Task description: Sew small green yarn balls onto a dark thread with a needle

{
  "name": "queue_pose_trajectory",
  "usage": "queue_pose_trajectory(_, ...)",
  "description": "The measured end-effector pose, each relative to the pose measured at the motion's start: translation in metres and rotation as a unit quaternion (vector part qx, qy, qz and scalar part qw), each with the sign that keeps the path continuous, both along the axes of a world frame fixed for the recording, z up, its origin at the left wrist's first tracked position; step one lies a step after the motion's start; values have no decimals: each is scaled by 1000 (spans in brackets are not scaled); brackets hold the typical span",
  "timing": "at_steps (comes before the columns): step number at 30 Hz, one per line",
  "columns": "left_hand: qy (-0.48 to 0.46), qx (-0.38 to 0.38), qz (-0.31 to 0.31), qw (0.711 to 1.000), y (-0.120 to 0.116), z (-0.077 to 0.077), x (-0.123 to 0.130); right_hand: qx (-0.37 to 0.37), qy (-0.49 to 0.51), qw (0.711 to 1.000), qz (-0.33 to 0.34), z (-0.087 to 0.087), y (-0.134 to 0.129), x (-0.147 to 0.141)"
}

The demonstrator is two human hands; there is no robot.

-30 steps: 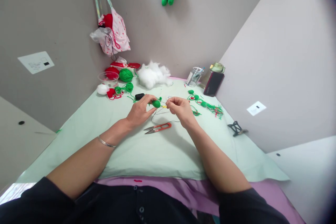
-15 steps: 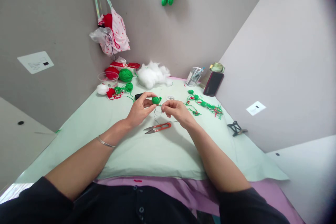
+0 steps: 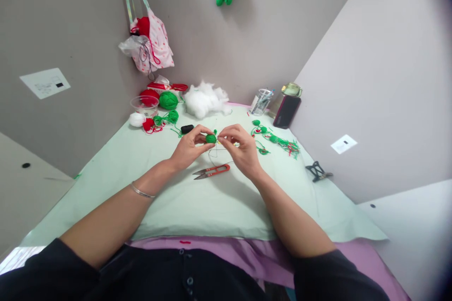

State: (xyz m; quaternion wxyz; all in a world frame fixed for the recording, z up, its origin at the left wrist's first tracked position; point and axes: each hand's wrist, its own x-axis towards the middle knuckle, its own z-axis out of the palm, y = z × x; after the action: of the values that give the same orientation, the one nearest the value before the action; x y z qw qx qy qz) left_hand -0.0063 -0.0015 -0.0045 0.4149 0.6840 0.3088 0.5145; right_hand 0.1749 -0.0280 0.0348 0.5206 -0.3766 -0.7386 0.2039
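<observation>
Between the thumb and fingers of my left hand (image 3: 190,148) is a small green crocheted ball (image 3: 211,138), with a short green tip sticking up from it. My right hand (image 3: 243,148) is close beside the ball's right side, thumb and forefinger pinched together. What those fingertips hold is too small to make out. Dark thread (image 3: 214,156) hangs in loops below the ball and between my hands. Just under them on the cloth lie orange-handled thread snips (image 3: 212,171), blades pointing left. A black thread spool (image 3: 187,129) lies behind my left fingers.
White stuffing (image 3: 205,100) sits at the back, left of it green yarn (image 3: 168,100) and a clear bowl (image 3: 144,106). On the right are green crocheted pieces (image 3: 273,138), a cup of pens (image 3: 262,102), a phone (image 3: 287,112) and a black stand (image 3: 318,171).
My right hand has risen slightly and its fingertips have come up to the ball's side. The ball has shifted slightly down in my left hand. The black spool shows more.
</observation>
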Motion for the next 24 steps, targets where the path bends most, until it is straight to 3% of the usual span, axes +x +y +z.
queue_pose_trajectory(4,39,39,38,998,6,-4,-6,-77,147,986,28,19,7,17)
queue_pose_trajectory(7,83,77,82,990,13,-6,-14,-109,220,969,36,36,18,54)
queue_pose_trajectory(11,165,109,159,967,24,-4,-31,4,287,957,-42,53,24,134)
queue_pose_trajectory(13,199,115,203,952,30,-4,-39,67,369,920,-112,54,23,172)
queue_pose_trajectory(16,227,115,244,936,35,-5,-47,88,466,864,-168,51,24,208)
queue_pose_trajectory(19,200,109,225,947,34,-5,-44,65,516,832,-192,49,33,202)
queue_pose_trajectory(21,169,110,192,960,29,-5,-38,22,491,856,-161,46,42,174)
queue_pose_trajectory(24,133,114,143,974,20,-3,-26,-75,417,902,-86,33,46,106)
